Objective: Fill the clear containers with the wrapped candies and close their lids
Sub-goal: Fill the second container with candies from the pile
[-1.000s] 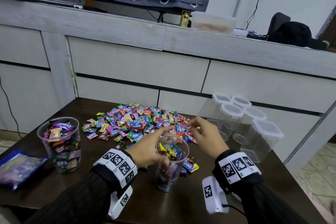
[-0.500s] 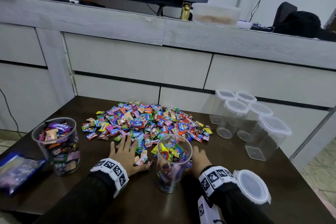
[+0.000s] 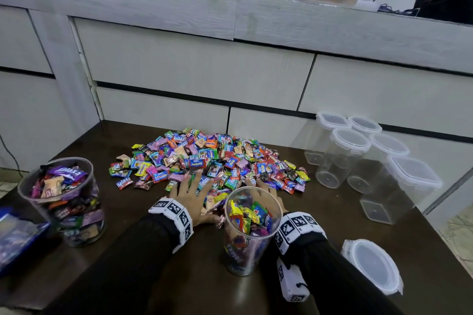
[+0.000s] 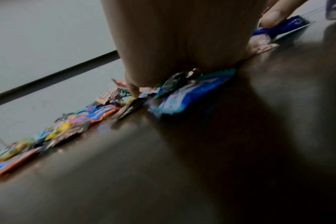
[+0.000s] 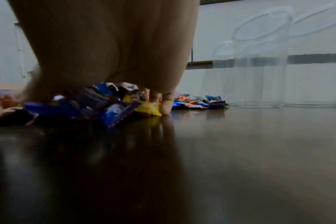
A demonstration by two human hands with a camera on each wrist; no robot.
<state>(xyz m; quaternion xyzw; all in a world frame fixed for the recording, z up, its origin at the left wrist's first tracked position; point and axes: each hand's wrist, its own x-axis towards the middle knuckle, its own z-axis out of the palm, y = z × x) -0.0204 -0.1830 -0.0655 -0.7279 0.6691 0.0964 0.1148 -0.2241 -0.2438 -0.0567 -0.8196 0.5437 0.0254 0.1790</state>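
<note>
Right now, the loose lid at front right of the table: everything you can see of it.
The loose lid is round, with a clear centre panel and a whitish translucent plastic rim bearing snap flaps at its edge. It lies flat on the dark table, off any container, beside the person's right sleeve. Neither hand touches it. It sits nearer the camera than the lidded empty containers. Whether its top or underside faces up cannot be told.

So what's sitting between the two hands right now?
In the head view, the open, partly filled container stands between the left hand and right hand, with wrapped candies from the pile's near edge beside it.
</note>
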